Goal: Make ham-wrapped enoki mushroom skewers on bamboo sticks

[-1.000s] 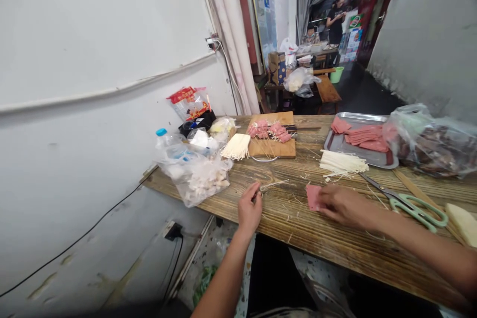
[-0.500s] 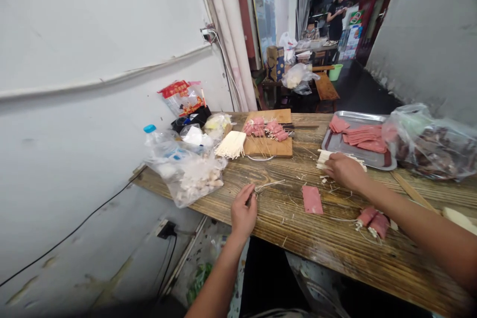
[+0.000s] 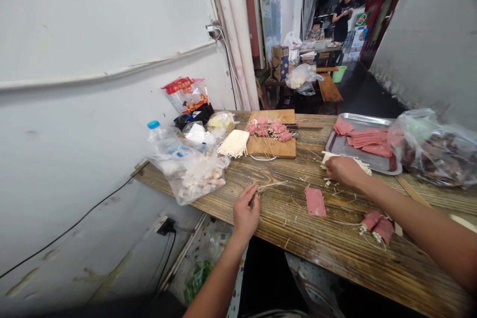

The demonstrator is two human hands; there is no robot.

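Note:
My left hand is closed in a pinch near the front edge of the wooden table, a few thin enoki strands sticking out past its fingertips. At the right, my right hand has its fingers closed on a bunch of pale enoki mushrooms in front of the metal tray. A flat pink meat slice lies between the hands. Below the right forearm are two pink meat rolls with enoki ends poking out.
The metal tray holds stacked pink slices, beside a plastic bag of dark food. Skewered rolls lie on a cutting board, near a stack of enoki. Plastic bags crowd the left. A person stands far back.
The view has shifted slightly, so the table things appear a little farther right. My right hand stays at the enoki bunch with its fingers slightly more curled; my left hand has barely moved.

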